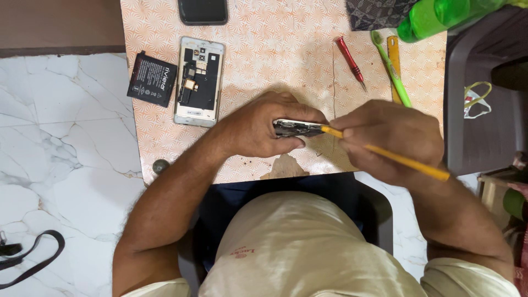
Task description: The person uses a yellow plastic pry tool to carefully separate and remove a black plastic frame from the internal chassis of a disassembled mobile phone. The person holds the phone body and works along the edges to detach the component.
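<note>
My left hand (264,129) grips a phone part (297,128) held on edge above the patterned table (275,49). My right hand (390,140) holds a thin yellow tool (404,159) whose tip touches the right end of that part. An opened phone body (199,81) with its inner parts showing lies flat at the table's left. Beside it, a black battery (152,78) overhangs the left edge.
A dark phone (202,11) lies at the table's far edge. A red screwdriver (351,61), a green toothbrush (391,69) and a yellow stick (394,60) lie at the right. A green bottle (440,16) rests on a dark chair (478,99). White marble floor (60,137) at left.
</note>
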